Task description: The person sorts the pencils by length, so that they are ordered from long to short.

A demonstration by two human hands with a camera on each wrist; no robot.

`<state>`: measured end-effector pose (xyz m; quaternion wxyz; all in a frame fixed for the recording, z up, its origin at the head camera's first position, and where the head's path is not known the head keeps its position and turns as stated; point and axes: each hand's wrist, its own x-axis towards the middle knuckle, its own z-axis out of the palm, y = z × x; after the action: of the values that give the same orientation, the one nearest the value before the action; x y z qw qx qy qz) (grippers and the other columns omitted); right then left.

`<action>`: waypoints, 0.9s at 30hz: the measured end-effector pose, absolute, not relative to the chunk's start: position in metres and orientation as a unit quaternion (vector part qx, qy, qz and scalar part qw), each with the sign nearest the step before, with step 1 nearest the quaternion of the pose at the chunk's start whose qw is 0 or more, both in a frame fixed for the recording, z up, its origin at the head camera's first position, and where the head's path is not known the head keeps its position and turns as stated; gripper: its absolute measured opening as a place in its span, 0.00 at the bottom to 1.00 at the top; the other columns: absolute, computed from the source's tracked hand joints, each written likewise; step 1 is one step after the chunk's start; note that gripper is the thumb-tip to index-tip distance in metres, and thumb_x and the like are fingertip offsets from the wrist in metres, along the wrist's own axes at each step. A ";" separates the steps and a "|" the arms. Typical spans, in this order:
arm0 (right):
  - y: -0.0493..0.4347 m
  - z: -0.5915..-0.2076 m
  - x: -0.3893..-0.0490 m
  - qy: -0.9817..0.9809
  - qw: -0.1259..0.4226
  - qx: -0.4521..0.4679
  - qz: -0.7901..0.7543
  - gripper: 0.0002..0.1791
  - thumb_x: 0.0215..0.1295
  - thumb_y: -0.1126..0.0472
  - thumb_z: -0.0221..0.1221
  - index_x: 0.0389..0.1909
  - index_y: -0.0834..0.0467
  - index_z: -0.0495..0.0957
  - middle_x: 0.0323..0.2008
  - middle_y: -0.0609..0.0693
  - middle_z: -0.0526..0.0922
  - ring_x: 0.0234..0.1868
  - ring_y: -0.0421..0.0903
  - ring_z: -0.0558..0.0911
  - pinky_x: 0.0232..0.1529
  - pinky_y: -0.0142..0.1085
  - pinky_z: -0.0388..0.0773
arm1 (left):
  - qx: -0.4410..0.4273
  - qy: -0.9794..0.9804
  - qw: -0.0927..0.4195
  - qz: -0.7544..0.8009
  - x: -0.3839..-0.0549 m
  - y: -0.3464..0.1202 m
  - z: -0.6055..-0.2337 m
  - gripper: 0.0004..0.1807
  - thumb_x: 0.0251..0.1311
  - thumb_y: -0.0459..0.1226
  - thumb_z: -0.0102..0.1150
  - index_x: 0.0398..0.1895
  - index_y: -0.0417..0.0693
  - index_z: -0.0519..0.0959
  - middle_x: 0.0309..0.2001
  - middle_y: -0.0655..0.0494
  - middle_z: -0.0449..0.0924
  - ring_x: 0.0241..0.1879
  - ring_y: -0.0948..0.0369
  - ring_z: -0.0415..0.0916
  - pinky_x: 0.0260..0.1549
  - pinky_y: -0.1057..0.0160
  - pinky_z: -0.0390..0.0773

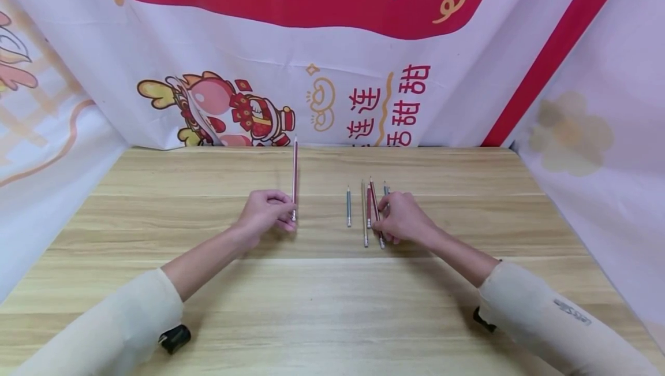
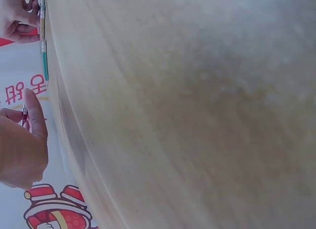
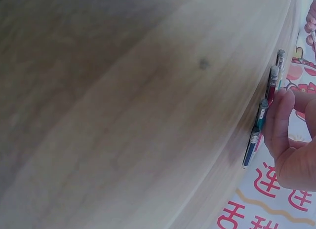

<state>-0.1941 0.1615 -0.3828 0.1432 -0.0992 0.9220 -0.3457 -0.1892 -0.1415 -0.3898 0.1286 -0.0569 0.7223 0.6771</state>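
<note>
In the head view my left hand [image 1: 267, 214] pinches a dark red pencil [image 1: 295, 174] near its eraser end, with the tip pointing up and away. The left wrist view shows this hand [image 2: 24, 150] with the pencil's end [image 2: 24, 110] between thumb and finger. My right hand [image 1: 405, 217] pinches another dark red pencil [image 1: 373, 191] in the group to the right. Left of it lie a shorter red pencil [image 1: 369, 205], a pale yellowish pencil [image 1: 365, 214] and, set apart, a short teal pencil [image 1: 348, 205]. A blue pencil [image 1: 386, 187] is mostly hidden behind the right hand.
The pencils lie on a wood-grain table [image 1: 322, 306]. A printed white and red cloth [image 1: 322, 47] hangs along its far edge, with more cloth at both sides. Black devices [image 1: 175, 338] show under the sleeves.
</note>
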 end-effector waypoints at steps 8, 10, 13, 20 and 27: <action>0.158 -0.379 -0.195 0.927 0.147 -0.085 -0.335 0.18 0.62 0.70 0.69 0.50 0.74 0.78 0.18 0.54 0.83 0.14 0.44 0.81 0.17 0.36 0.86 | -0.066 0.703 0.125 0.697 -0.190 -0.149 -0.388 0.19 0.68 0.23 0.60 0.59 0.24 0.73 0.40 0.37 0.86 0.24 0.59 0.84 0.32 0.62 0.92; 0.157 -0.379 -0.196 0.928 0.151 -0.080 -0.331 0.18 0.61 0.71 0.69 0.50 0.74 0.78 0.19 0.54 0.83 0.15 0.44 0.82 0.17 0.35 0.87 | -0.066 0.700 0.126 0.700 -0.191 -0.151 -0.388 0.22 0.68 0.23 0.59 0.63 0.23 0.70 0.43 0.35 0.85 0.24 0.60 0.85 0.32 0.62 0.92; 0.156 -0.379 -0.197 0.930 0.154 -0.076 -0.325 0.20 0.60 0.71 0.70 0.51 0.74 0.77 0.19 0.55 0.83 0.15 0.44 0.82 0.17 0.35 0.87 | -0.070 0.701 0.126 0.698 -0.192 -0.153 -0.389 0.23 0.68 0.23 0.58 0.65 0.24 0.70 0.44 0.36 0.85 0.24 0.60 0.84 0.32 0.63 0.92; 0.157 -0.379 -0.199 0.928 0.154 -0.074 -0.330 0.21 0.59 0.71 0.70 0.51 0.75 0.77 0.19 0.56 0.83 0.14 0.44 0.82 0.17 0.35 0.87 | -0.075 0.714 0.127 0.684 -0.192 -0.159 -0.389 0.23 0.68 0.24 0.59 0.64 0.26 0.71 0.44 0.36 0.85 0.24 0.60 0.84 0.31 0.64 0.92; 0.160 -0.377 -0.198 0.919 0.160 -0.063 -0.355 0.21 0.60 0.71 0.68 0.52 0.73 0.77 0.24 0.57 0.84 0.16 0.45 0.82 0.20 0.37 0.88 | -0.076 0.731 0.139 0.664 -0.191 -0.168 -0.388 0.22 0.69 0.27 0.59 0.64 0.27 0.70 0.41 0.38 0.87 0.24 0.60 0.84 0.24 0.65 0.90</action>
<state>-0.1977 0.1605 -0.3774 0.1596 -0.0630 0.9190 -0.3550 -0.1914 -0.1682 -0.3880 0.1386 -0.0763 0.7309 0.6639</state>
